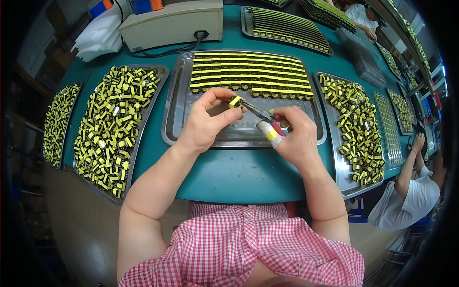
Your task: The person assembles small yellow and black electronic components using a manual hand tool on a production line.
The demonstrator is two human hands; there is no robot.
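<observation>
Between thumb and fingers, my left hand (205, 119) pinches a small yellow-and-black transformer (235, 102). My right hand (297, 131) grips red-handled pliers (258, 112), whose narrow jaws reach to the transformer's side; whether they close on a pin is too small to tell. White and yellow wrapping covers one finger of that hand. Below both hands lies a metal tray (174, 107), with neat rows of like transformers (248, 71) across its far part. The nearest row is shorter at its left.
Loose transformers heap in a tray on the left (112, 129) and another on the right (356, 129). Behind stand a beige box-shaped device (172, 26) with a black cable and a tray of rows (287, 29). Co-workers sit at right (406, 191) and far right (362, 16).
</observation>
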